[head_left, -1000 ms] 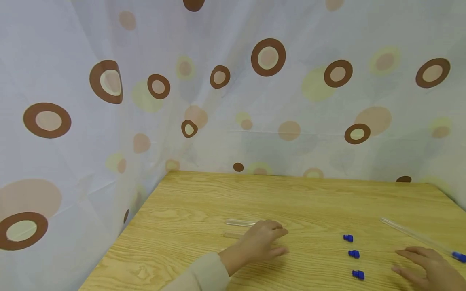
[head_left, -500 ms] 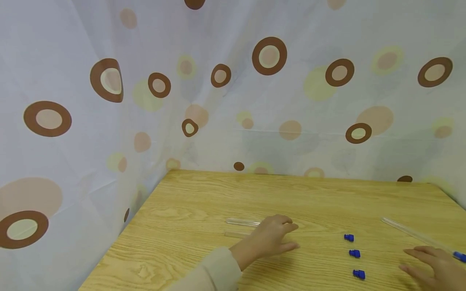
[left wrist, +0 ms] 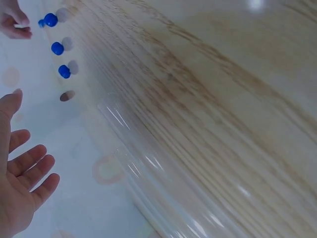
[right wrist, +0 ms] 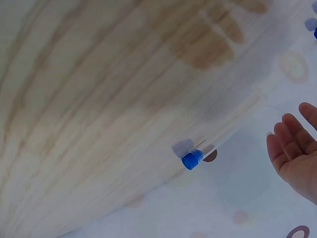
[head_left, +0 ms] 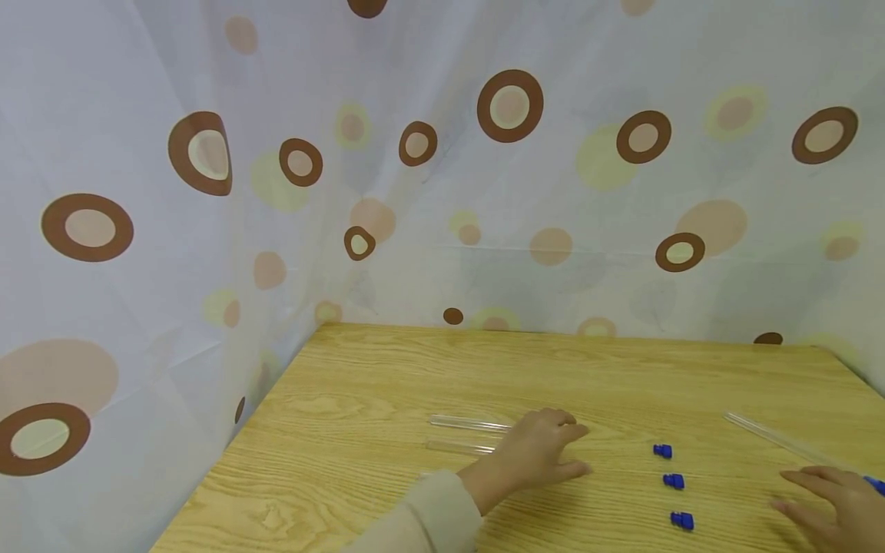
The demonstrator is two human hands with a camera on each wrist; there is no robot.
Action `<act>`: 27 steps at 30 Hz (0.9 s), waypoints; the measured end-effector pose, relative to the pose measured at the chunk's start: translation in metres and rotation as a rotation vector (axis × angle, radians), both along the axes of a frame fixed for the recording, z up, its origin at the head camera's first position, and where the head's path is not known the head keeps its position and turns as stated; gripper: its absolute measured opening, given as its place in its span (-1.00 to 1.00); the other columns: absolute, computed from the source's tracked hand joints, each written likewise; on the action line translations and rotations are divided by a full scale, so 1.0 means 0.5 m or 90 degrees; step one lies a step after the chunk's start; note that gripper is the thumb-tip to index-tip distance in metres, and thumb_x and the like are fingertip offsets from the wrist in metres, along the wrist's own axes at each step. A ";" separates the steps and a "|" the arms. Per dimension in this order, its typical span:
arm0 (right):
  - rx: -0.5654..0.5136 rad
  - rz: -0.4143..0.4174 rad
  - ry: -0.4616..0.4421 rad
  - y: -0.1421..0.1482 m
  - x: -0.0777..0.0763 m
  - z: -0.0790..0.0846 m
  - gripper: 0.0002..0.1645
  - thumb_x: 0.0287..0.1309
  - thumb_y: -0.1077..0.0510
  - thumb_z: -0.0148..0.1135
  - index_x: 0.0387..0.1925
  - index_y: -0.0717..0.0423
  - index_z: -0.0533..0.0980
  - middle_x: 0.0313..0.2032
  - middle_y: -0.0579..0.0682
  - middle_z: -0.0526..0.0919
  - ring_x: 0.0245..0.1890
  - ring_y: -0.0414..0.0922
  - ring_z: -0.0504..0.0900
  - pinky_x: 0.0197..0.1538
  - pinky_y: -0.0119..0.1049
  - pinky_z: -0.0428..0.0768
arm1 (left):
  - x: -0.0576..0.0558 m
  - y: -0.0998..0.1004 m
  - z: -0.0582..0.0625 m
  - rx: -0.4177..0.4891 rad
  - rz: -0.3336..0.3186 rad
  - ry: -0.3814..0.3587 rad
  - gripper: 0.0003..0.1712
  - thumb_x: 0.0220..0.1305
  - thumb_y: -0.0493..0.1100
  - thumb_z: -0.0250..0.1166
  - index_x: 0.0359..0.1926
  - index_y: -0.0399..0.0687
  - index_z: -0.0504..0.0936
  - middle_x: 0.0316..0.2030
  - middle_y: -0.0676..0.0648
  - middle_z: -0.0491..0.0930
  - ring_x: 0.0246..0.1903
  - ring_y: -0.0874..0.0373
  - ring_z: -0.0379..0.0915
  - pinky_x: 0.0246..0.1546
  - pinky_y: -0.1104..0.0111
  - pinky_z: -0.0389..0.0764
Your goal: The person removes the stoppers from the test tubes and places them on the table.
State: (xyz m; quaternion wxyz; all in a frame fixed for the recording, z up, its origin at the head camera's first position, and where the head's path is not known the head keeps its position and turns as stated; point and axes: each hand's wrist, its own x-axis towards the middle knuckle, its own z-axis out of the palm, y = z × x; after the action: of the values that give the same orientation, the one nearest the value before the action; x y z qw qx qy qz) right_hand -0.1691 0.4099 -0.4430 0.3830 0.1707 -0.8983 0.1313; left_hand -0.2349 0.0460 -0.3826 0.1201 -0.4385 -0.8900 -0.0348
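My left hand (head_left: 535, 455) hovers over the table with fingers spread and nothing in them, at the right ends of two clear tubes (head_left: 459, 423) that lie side by side. In the left wrist view its loosely extended fingers (left wrist: 37, 168) stand apart from the clear tubes (left wrist: 148, 161). On the right, my right hand (head_left: 833, 503) is also relaxed and holds nothing. Beyond it lies another clear tube (head_left: 767, 435) with a blue cap (head_left: 875, 484), partly hidden by that hand; the right wrist view shows this cap (right wrist: 191, 159) fitted on the tube's end.
Between the hands, three loose blue caps lie in a row: a far cap (head_left: 662, 452), a middle cap (head_left: 674, 481) and a near cap (head_left: 681, 521). The wooden table (head_left: 553, 369) is bounded at the back and left by a dotted curtain (head_left: 429, 192).
My left hand has moved to the right, uncovering more of the two tubes. My right hand has shifted slightly right and overlaps more of the capped tube. The loose caps have stayed put.
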 end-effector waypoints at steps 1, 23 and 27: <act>-0.005 0.004 0.011 0.001 -0.001 0.000 -0.34 -0.29 -0.21 0.46 -0.58 0.38 0.58 -0.61 0.21 0.57 -0.55 -0.49 0.36 -0.54 -0.52 0.46 | 0.000 0.003 -0.001 -0.001 0.000 0.000 -0.44 0.24 0.23 0.13 0.15 0.08 0.49 0.05 0.08 0.54 0.04 0.29 0.47 0.08 0.55 0.48; 0.007 -0.085 -0.032 0.041 0.000 -0.009 -0.15 -0.13 -0.36 0.29 -0.50 0.49 0.53 -0.51 0.56 0.49 -0.61 0.43 0.45 -0.56 0.31 0.47 | -0.004 0.056 0.002 -0.034 0.050 -0.052 -0.38 0.24 0.28 0.08 0.24 0.15 0.38 0.14 0.13 0.46 0.15 0.31 0.38 0.17 0.52 0.41; 0.026 -0.071 -0.007 0.048 -0.004 -0.009 -0.10 -0.14 -0.42 0.25 -0.53 0.47 0.54 -0.56 0.51 0.51 -0.68 0.35 0.48 -0.65 0.18 0.50 | -0.011 0.066 -0.002 -0.027 0.053 -0.049 -0.38 0.24 0.29 0.08 0.24 0.16 0.38 0.14 0.14 0.47 0.12 0.32 0.40 0.13 0.56 0.43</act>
State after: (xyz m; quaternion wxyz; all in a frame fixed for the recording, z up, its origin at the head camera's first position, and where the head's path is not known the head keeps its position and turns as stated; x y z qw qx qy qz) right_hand -0.1710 0.4341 -0.4476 0.3814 0.1272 -0.9110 0.0922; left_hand -0.2405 0.0792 -0.3836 0.0779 -0.4020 -0.9119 -0.0273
